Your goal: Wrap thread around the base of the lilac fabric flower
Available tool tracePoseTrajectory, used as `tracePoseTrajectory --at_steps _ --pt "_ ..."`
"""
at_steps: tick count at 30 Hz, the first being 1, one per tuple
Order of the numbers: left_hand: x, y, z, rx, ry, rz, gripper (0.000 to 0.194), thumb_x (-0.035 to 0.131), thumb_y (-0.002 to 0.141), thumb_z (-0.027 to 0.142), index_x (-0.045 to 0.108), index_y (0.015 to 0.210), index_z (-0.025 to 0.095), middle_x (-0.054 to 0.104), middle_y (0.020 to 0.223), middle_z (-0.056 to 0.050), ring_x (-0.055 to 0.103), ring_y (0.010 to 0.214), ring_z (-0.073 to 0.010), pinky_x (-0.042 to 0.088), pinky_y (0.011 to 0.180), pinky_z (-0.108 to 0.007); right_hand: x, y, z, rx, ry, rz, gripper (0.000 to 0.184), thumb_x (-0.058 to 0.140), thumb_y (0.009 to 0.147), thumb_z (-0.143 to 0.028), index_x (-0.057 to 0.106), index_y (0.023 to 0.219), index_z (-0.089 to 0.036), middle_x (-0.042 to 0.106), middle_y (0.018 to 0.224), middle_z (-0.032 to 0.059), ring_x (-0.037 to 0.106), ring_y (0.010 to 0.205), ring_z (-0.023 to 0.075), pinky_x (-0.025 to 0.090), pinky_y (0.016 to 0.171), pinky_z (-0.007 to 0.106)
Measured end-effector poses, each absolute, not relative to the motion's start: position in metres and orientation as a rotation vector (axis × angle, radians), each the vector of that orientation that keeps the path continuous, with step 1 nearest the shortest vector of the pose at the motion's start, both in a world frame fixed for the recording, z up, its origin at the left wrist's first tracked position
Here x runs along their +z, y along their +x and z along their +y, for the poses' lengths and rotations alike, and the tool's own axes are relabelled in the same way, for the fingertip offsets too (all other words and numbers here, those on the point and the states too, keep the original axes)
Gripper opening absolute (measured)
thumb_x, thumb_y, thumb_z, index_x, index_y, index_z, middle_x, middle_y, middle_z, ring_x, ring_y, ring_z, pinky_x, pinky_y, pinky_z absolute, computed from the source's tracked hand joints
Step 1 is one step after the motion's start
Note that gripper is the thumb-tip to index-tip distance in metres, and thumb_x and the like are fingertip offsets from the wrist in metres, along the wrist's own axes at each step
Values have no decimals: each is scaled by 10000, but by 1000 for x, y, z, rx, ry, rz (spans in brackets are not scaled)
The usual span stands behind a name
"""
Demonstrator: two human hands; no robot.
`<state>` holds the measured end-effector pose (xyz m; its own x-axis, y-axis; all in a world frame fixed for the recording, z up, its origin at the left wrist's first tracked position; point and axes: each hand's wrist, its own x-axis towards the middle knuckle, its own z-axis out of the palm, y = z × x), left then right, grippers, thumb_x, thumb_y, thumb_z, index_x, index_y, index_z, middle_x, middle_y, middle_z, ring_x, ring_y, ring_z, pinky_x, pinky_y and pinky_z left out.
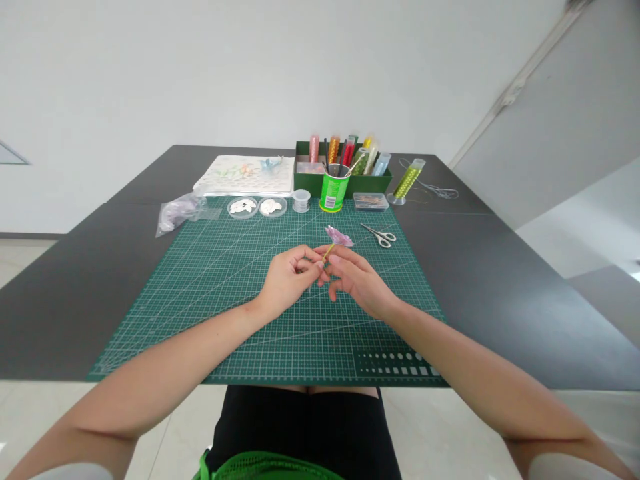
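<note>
Over the middle of the green cutting mat [240, 287], both hands meet at a pale purple artificial flower [339, 237] with a thin yellow-green stem. My left hand [295, 273] pinches the stem between thumb and forefinger. My right hand [357, 280] touches the upper stem just below the petals with thumb and forefinger, its other fingers loosely curled. The flower head tilts up and away from me. The lower end of the stem is hidden by the fingers. White-handled scissors [381, 236] lie on the mat, right of the flower.
Along the back stand a green can with tools [333, 190], a green box [307, 183] of coloured ribbon rolls, a clear case [371, 202], a yellow-green roll [409, 181], a small spool [301, 201], dishes of white pieces [243, 207], a plastic bag [180, 213] and stacked paper sheets [245, 175].
</note>
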<state>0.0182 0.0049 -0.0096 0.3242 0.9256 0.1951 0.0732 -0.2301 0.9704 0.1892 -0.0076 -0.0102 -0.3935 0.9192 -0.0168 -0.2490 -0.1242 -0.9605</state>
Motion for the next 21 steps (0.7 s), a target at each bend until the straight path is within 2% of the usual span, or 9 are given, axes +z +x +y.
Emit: tracePoseTrajectory --at_steps 2,3,5,9,12,15,17,21 --pt "-9 19 1 1081 1669 968 135 629 894 287 618 799 192 747 616 25 619 473 -98 447 502 -210 -10 188 -9 1682 -904 -1239 385 641 916 -505 626 1161 -209 562 752 -14 563 609 128 364 385 195" --pt "-9 19 0 1097 1723 997 132 625 897 278 622 796 193 745 614 34 618 477 -95 453 518 -210 -10 188 -9 1670 -934 -1265 390 626 922 -526 619 1146 -206 540 729 -28 523 551 108 306 364 189" --pt "-9 19 -2 1132 1838 1064 121 628 901 267 634 803 197 747 623 47 617 491 -91 465 553 -213 -10 186 -10 1601 -969 -1375 373 598 937 -552 615 1055 -198 516 699 -47 438 471 71 259 369 193" --pt "-10 16 -3 1167 2048 1175 84 641 910 251 645 838 208 751 642 63 616 517 -95 449 570 -217 -11 185 -11 1381 -981 -1570 379 551 968 -559 591 881 -193 455 615 -65 366 472 69 304 433 222" --pt "-11 15 -4 1224 2226 1198 94 641 911 222 634 818 206 746 656 58 612 533 -102 440 577 -223 -12 187 -12 1231 -1072 -1625 372 525 988 -539 644 989 -186 485 634 -49 419 533 98 365 500 244" --pt "-13 16 -3 1308 2412 1161 124 639 924 240 630 806 204 692 595 63 584 502 -104 424 571 -226 -11 191 -12 1105 -1136 -1723 355 594 959 -512 674 1100 -196 617 813 14 520 658 127 420 562 256" --pt "-13 16 -4 1339 2490 1140 136 623 937 245 627 808 203 658 566 68 571 482 -100 409 559 -224 -10 191 -12 1143 -1110 -1744 354 603 957 -499 667 1146 -206 649 894 33 540 679 130 415 550 250" --pt "-15 17 -3 1364 2554 1156 148 605 922 208 602 775 191 628 548 62 555 467 -101 387 537 -223 -10 187 -12 1222 -1077 -1654 310 577 971 -472 655 1111 -207 599 740 -14 475 573 107 352 515 247"
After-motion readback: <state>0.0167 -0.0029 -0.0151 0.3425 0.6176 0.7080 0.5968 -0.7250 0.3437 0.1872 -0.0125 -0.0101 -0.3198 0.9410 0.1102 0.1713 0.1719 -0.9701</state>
